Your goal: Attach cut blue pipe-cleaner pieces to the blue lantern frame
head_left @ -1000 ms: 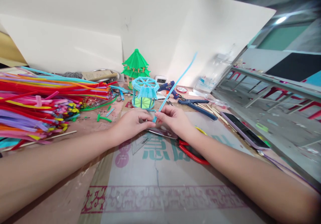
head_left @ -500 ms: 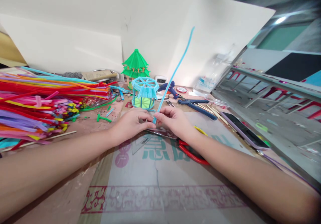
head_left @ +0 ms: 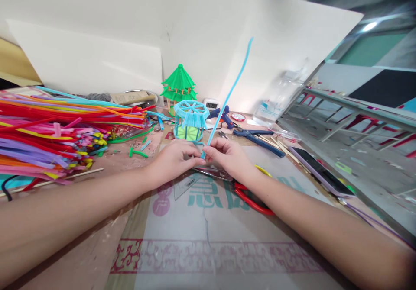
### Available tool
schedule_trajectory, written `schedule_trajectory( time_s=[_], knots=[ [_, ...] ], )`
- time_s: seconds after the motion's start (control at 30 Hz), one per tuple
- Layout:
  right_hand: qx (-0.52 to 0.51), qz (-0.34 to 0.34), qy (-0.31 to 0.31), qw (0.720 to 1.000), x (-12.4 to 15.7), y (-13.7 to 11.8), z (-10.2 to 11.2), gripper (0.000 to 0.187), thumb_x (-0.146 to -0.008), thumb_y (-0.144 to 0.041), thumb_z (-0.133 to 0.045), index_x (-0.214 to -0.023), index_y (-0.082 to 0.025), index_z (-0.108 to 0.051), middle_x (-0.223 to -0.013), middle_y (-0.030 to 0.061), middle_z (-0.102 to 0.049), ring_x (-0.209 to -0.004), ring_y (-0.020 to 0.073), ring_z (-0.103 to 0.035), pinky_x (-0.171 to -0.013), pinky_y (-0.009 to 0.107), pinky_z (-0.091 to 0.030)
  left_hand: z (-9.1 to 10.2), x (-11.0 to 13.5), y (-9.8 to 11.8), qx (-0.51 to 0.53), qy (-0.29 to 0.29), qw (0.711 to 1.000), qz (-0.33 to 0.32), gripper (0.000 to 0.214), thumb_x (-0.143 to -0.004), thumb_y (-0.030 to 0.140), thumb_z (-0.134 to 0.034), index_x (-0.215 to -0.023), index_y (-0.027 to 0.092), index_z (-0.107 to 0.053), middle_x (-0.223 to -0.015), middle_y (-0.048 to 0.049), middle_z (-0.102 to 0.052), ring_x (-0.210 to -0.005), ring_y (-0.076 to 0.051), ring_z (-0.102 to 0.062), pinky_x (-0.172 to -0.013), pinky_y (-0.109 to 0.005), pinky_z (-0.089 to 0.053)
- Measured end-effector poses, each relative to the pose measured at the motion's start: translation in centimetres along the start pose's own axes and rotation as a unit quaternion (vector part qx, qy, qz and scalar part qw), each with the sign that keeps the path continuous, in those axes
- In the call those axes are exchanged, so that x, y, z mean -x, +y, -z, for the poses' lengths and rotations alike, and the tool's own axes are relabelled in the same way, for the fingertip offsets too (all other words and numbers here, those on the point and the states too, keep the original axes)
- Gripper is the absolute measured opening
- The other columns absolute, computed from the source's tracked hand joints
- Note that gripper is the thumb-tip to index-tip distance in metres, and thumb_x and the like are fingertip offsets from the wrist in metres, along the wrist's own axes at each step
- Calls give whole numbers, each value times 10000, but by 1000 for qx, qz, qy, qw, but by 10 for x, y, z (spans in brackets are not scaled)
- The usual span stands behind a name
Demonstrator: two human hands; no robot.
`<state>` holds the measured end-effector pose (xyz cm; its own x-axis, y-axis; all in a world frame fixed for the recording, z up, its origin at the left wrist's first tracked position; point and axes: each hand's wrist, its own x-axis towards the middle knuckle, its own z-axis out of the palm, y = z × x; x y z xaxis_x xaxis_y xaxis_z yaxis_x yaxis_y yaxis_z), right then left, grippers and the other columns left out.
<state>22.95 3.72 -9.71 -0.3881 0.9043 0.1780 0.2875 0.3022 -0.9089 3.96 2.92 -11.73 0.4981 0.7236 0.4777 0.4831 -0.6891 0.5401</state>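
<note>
Both hands meet over the cardboard sheet. My left hand and my right hand pinch the lower end of a long light-blue pipe cleaner, which rises up and to the right. Just behind the hands stands a small light-blue pavilion model made of pipe cleaners, with a green pavilion model further back. Red-handled scissors lie under my right wrist.
A big pile of coloured pipe cleaners fills the left side. A blue glue gun, blue pliers, wooden sticks and a phone lie to the right. White boards stand behind; the table edge runs along the right.
The free end of the blue pipe cleaner swung upward from a low slant to a steeper one. The hands stayed pinched together in place; the view shifted slightly.
</note>
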Motion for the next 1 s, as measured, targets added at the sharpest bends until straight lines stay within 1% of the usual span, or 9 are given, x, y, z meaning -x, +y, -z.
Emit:
schedule_trajectory(
  time_s=[0.13,0.37,0.63,0.77,0.9,1.0],
  knots=[
    [-10,-6,-4,1000,0,0,0,334,-742,-488,-676,-708,-175,-563,-613,-29,-580,-539,96,-506,-536,239,-403,0,0,-1,-6,1,1000,4,228,-874,368,-613,-776,195,-725,-742,-8,-677,-767,-153,-591,-729,-276,-408],
    [15,-1,-9,1000,0,1,0,282,-774,-435,-656,-724,-168,-578,-613,-29,-574,-547,101,-508,-552,245,-401,0,0,0,-3,-2,1000,6,257,-874,372,-612,-731,183,-710,-723,-9,-667,-750,-150,-576,-716,-273,-405],
    [-3,-14,-23,1000,1,1,1,316,-751,-467,-677,-723,-166,-584,-614,-26,-581,-555,102,-518,-563,242,-411,-2,1,-1,-1,3,1000,3,212,-851,371,-641,-752,204,-728,-730,-2,-675,-772,-154,-588,-730,-273,-408],
    [-1,-13,-15,1000,1,1,1,325,-743,-478,-682,-711,-172,-576,-602,-28,-580,-545,103,-513,-553,243,-406,-3,1,-4,-17,4,1000,6,251,-862,407,-616,-770,203,-730,-734,-8,-670,-766,-158,-585,-722,-273,-408],
    [7,2,5,1000,1,0,0,311,-759,-467,-666,-704,-176,-568,-602,-23,-590,-550,110,-519,-555,249,-408,-3,0,-4,-21,-3,1000,1,279,-890,400,-577,-761,196,-716,-739,-10,-670,-761,-155,-591,-733,-275,-407],
    [10,7,13,1000,1,1,0,307,-768,-458,-661,-697,-176,-563,-609,-17,-602,-558,113,-528,-568,253,-416,-3,0,-4,-22,1,1000,-5,236,-870,389,-611,-776,197,-712,-766,-11,-675,-792,-162,-596,-755,-281,-406]
  ],
)
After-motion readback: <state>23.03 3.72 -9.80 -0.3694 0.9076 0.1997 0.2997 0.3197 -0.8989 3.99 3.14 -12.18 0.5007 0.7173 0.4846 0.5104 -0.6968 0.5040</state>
